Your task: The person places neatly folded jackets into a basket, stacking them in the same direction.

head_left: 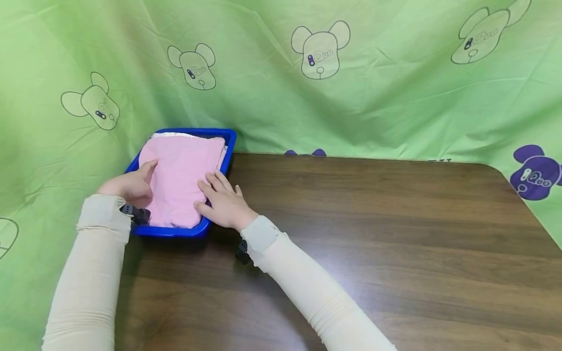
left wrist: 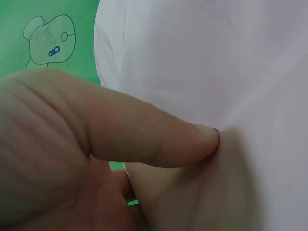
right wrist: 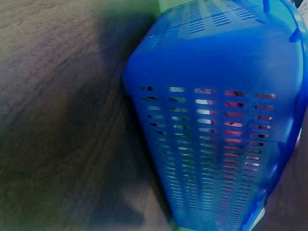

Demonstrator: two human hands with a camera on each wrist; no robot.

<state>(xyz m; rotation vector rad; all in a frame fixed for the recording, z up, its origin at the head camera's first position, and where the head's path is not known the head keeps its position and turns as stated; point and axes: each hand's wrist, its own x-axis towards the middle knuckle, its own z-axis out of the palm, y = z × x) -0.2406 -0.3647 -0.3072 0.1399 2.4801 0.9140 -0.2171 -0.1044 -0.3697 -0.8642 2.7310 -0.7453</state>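
A folded pink cloth (head_left: 180, 170) lies in a blue plastic basket (head_left: 184, 232), on top of some white fabric (head_left: 177, 134) that shows at its far edge. At the cloth's left side, my left hand (head_left: 131, 185) holds its edge. In the left wrist view the thumb (left wrist: 163, 139) presses on the cloth (left wrist: 202, 62), which looks pale there, and the other fingers are partly hidden behind it. My right hand (head_left: 226, 204) reaches over the basket's right rim, its fairly straight fingers spread on the cloth's right edge. The right wrist view shows the basket's slotted side (right wrist: 207, 130).
The basket stands at the left end of a brown wooden table (head_left: 373, 234). A green curtain (head_left: 263, 97) printed with bear heads hangs behind and to the left, close to the basket. Small black devices (head_left: 136, 214) are strapped at both wrists.
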